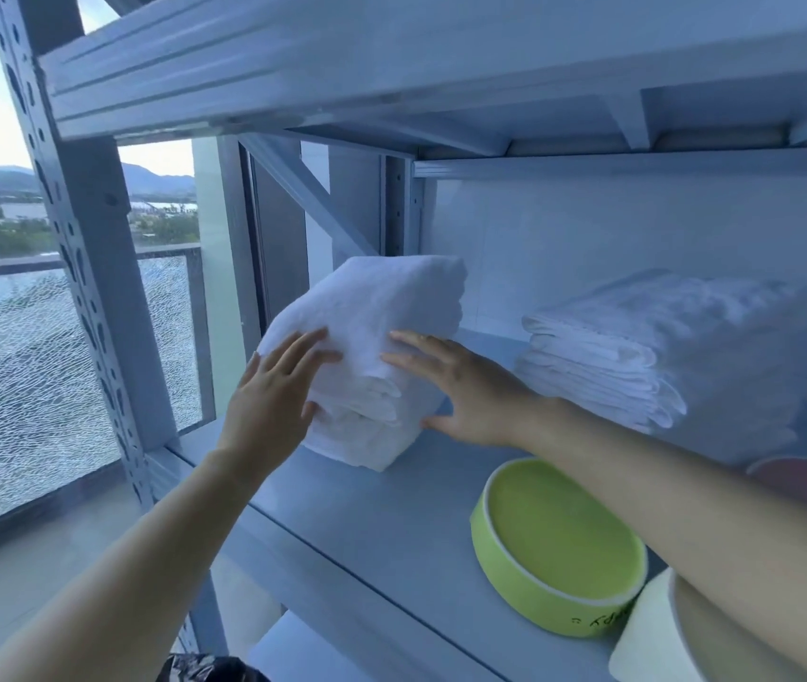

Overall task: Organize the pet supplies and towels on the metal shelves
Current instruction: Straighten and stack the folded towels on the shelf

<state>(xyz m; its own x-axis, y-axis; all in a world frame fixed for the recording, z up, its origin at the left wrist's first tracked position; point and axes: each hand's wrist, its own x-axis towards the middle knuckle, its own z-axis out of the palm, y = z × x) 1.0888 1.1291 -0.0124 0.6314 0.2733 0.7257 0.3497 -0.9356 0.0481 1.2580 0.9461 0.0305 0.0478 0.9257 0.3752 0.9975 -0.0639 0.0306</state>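
Both sides of towel stack (382,312) at shelf (391,524) left end pressed by left hand (268,401) and right hand (470,391), fingers (416,344) straight, gripping nothing. Likely soft, light, floppy; best clasped low, squeezed evenly.

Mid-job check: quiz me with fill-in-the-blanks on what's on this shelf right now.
1. The left hand and right hand both press a stack of folded white ____.
2. A second stack sits beside it, on the ____ hand's side.
3. The bowl under the right forearm is ____.
Missing words: towels; right; green.
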